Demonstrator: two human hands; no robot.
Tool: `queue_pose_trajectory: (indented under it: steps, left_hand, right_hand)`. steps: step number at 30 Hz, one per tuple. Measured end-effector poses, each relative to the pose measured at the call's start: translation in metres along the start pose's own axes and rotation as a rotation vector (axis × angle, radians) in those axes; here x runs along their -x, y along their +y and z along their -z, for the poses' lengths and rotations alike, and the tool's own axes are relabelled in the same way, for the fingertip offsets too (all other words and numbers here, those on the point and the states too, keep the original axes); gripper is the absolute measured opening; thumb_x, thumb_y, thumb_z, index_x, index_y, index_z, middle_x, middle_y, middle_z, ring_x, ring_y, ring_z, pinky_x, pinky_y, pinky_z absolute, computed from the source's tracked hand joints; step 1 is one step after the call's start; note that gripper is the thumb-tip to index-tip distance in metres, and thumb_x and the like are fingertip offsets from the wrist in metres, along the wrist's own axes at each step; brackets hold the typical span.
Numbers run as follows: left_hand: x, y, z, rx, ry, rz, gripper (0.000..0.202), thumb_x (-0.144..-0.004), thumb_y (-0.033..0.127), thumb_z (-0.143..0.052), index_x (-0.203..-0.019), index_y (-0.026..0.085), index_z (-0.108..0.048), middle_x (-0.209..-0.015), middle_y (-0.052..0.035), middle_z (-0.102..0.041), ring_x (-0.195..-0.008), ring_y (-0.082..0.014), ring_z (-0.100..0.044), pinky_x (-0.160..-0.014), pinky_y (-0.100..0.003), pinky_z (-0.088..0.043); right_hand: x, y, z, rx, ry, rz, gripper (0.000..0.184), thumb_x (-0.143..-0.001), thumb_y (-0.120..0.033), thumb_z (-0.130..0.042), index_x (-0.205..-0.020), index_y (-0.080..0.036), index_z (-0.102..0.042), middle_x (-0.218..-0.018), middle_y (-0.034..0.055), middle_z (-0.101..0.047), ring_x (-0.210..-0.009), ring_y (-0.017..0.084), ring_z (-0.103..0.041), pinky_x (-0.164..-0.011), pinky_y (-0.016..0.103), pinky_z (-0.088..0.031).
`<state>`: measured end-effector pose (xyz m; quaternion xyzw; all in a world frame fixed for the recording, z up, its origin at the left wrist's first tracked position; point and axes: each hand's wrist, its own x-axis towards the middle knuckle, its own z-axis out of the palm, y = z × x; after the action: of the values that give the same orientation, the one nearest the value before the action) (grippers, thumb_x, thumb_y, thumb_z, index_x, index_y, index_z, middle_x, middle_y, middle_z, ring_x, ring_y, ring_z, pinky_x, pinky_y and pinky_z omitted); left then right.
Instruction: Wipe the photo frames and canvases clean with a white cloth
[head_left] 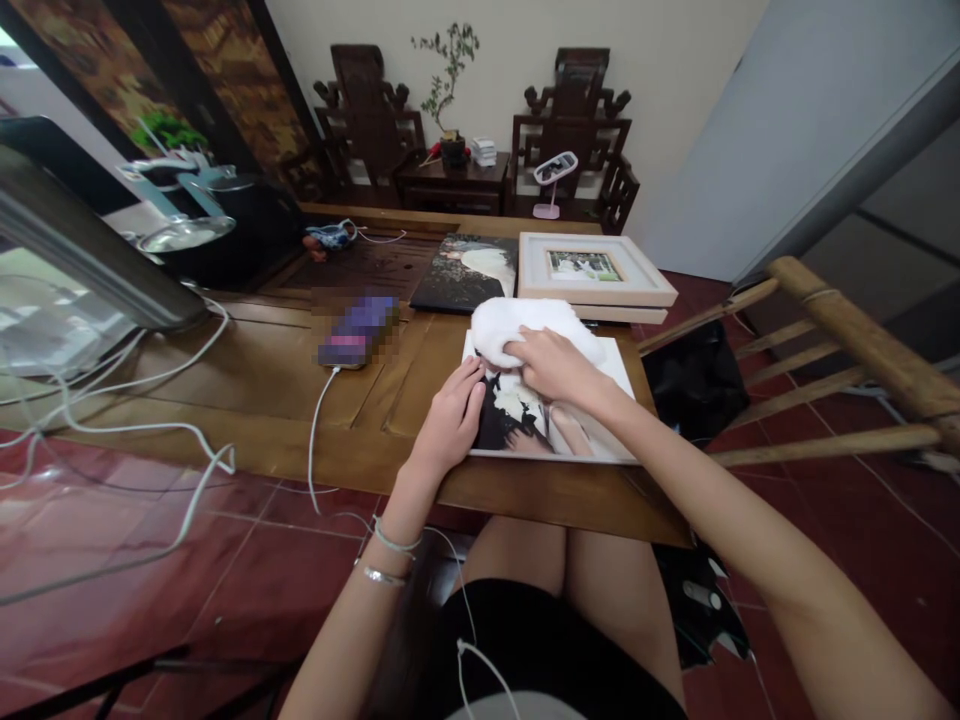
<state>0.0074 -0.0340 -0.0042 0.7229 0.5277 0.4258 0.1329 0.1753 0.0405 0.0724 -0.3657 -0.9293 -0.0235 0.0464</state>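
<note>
A photo panel [517,405] with a white edge lies flat on the wooden table in front of me. My left hand [451,412] rests along its left edge, fingers stretched out and holding nothing. A fluffy white cloth [532,318] covers the far part of the panel. My right hand [561,368] presses into this cloth with bent fingers and is closed on it; the fingertips are partly hidden in the folds. Just beyond the cloth lie a dark photo panel [442,280] and a light-framed picture [637,268], which sits on another frame.
A phone [356,335] with a white cable lies left on the table [390,385]. Further left stand pots [191,240] and tangled white cables [202,430]. A wooden chair [847,330] is at the right. Behind are dark carved chairs and a pink-stand mirror [553,175].
</note>
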Motion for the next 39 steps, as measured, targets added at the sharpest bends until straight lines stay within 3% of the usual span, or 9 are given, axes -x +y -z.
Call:
queue_pose_trajectory:
  steps: [5, 11, 15, 18, 24, 29, 31, 35, 39]
  left_hand:
    - [0.0, 0.0, -0.001, -0.006, 0.006, -0.001, 0.041, -0.098, 0.029, -0.034, -0.122, 0.007, -0.059, -0.136, -0.0169, -0.053, -0.132, -0.0226, -0.044, -0.112, -0.042, -0.034]
    - [0.0, -0.001, -0.001, -0.014, 0.018, -0.01, 0.039, -0.097, 0.029, -0.037, -0.122, 0.008, -0.059, -0.135, -0.017, -0.054, -0.131, -0.0238, -0.046, -0.111, -0.044, -0.036]
    - [0.0, -0.001, -0.001, -0.02, 0.017, -0.016, 0.038, -0.097, 0.029, -0.038, -0.122, 0.009, -0.058, -0.135, -0.0167, -0.055, -0.131, -0.024, -0.046, -0.111, -0.044, -0.037]
    - [0.0, -0.001, -0.001, -0.022, 0.011, -0.012, 0.038, -0.097, 0.029, -0.037, -0.122, 0.009, -0.058, -0.135, -0.0168, -0.055, -0.132, -0.0241, -0.045, -0.111, -0.043, -0.036]
    - [0.0, 0.0, -0.002, -0.027, 0.011, -0.006, 0.038, -0.097, 0.029, -0.037, -0.122, 0.01, -0.058, -0.135, -0.0162, -0.055, -0.132, -0.024, -0.045, -0.111, -0.045, -0.036]
    - [0.0, -0.001, -0.001, -0.029, 0.01, -0.002, 0.038, -0.097, 0.029, -0.037, -0.122, 0.01, -0.058, -0.135, -0.016, -0.054, -0.132, -0.0234, -0.045, -0.111, -0.044, -0.035]
    - [0.0, -0.001, -0.001, -0.025, 0.003, 0.006, 0.038, -0.097, 0.029, -0.036, -0.122, 0.01, -0.058, -0.136, -0.0157, -0.054, -0.132, -0.0231, -0.045, -0.111, -0.044, -0.035]
    - [0.0, -0.001, 0.0, -0.014, 0.004, 0.012, 0.038, -0.097, 0.03, -0.036, -0.122, 0.012, -0.058, -0.135, -0.0144, -0.055, -0.132, -0.0225, -0.045, -0.112, -0.044, -0.035]
    - [0.001, -0.001, 0.0, -0.008, 0.006, 0.005, 0.038, -0.097, 0.03, -0.035, -0.122, 0.013, -0.059, -0.136, -0.0144, -0.054, -0.132, -0.0226, -0.045, -0.112, -0.045, -0.035]
  right_hand:
    - [0.038, 0.037, 0.007, 0.017, -0.037, -0.142, 0.037, -0.072, -0.005, -0.043, -0.098, -0.017, -0.066, -0.1, 0.0134, -0.067, -0.084, 0.026, -0.061, -0.068, 0.031, -0.038]
    - [0.081, 0.073, 0.009, -0.024, -0.041, -0.267, 0.04, -0.066, -0.004, -0.04, -0.094, -0.013, -0.067, -0.089, 0.0126, -0.07, -0.086, 0.026, -0.064, -0.074, 0.031, -0.043]
    - [0.115, 0.053, 0.003, -0.04, -0.025, -0.294, 0.042, -0.065, -0.003, -0.04, -0.095, -0.013, -0.067, -0.112, 0.0159, -0.067, -0.105, 0.029, -0.062, -0.086, 0.037, -0.046]
    - [0.147, 0.024, 0.001, -0.088, 0.009, -0.243, 0.04, -0.066, -0.002, -0.04, -0.093, -0.013, -0.067, -0.136, 0.0179, -0.053, -0.126, 0.031, -0.048, -0.096, 0.045, -0.044]
    - [0.196, -0.017, 0.019, -0.215, -0.075, -0.111, 0.039, -0.065, 0.0, -0.036, -0.081, -0.018, -0.067, -0.138, 0.0117, -0.052, -0.134, 0.026, -0.039, -0.107, 0.047, -0.036]
    - [0.183, -0.008, 0.026, -0.199, -0.11, -0.103, 0.038, -0.065, -0.002, -0.037, -0.082, -0.02, -0.065, -0.132, 0.0091, -0.058, -0.128, 0.025, -0.047, -0.1, 0.042, -0.042]
    - [0.164, 0.008, 0.023, -0.176, -0.101, -0.124, 0.038, -0.065, -0.004, -0.036, -0.085, -0.019, -0.065, -0.124, 0.0116, -0.062, -0.122, 0.027, -0.052, -0.092, 0.04, -0.045]
    - [0.117, 0.052, 0.017, -0.191, -0.089, -0.155, 0.031, -0.062, -0.008, -0.038, -0.078, -0.018, -0.061, -0.083, 0.0079, -0.067, -0.09, 0.025, -0.061, -0.075, 0.032, -0.044]
    - [0.081, 0.092, 0.016, -0.218, -0.046, -0.144, 0.025, -0.061, -0.008, -0.039, -0.074, -0.019, -0.058, -0.074, 0.0038, -0.061, -0.075, 0.021, -0.057, -0.067, 0.028, -0.039]
